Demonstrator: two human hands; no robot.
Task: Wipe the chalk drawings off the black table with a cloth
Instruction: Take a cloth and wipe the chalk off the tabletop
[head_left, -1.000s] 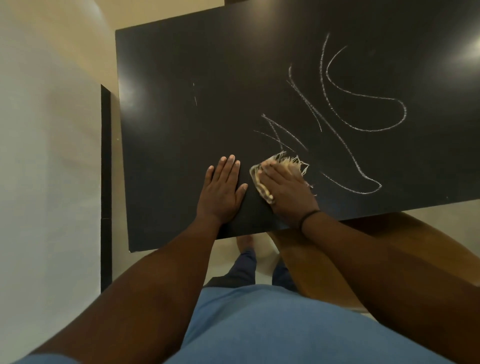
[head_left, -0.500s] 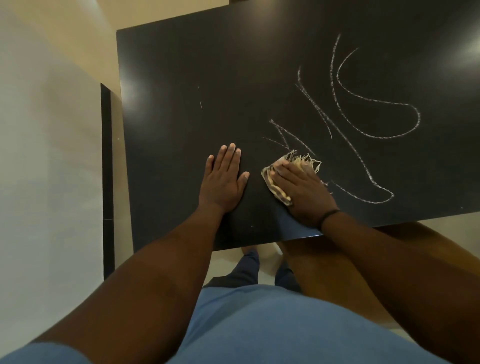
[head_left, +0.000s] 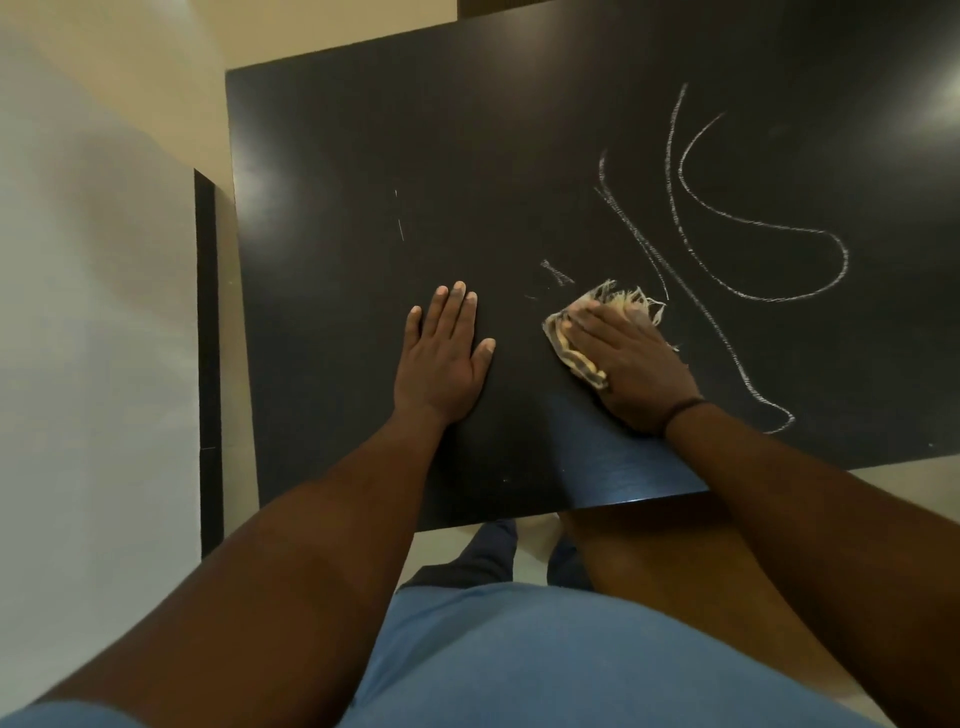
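My right hand (head_left: 631, 364) lay flat, fingers straight, pressing the cloth (head_left: 582, 343) onto the table (head_left: 363, 156); my left hand (head_left: 444, 358) rested spread beside it.

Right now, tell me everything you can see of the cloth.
The cloth is a small, pale yellowish rag that looks like woven cotton, with loose frayed threads fanning out at its far edge. It lies crumpled flat on the black table, mostly covered by the right hand, whose straight fingers press it down. Its left edge and fringe stick out from under the fingers. It sits just left of the long chalk lines, beside a short leftover mark.
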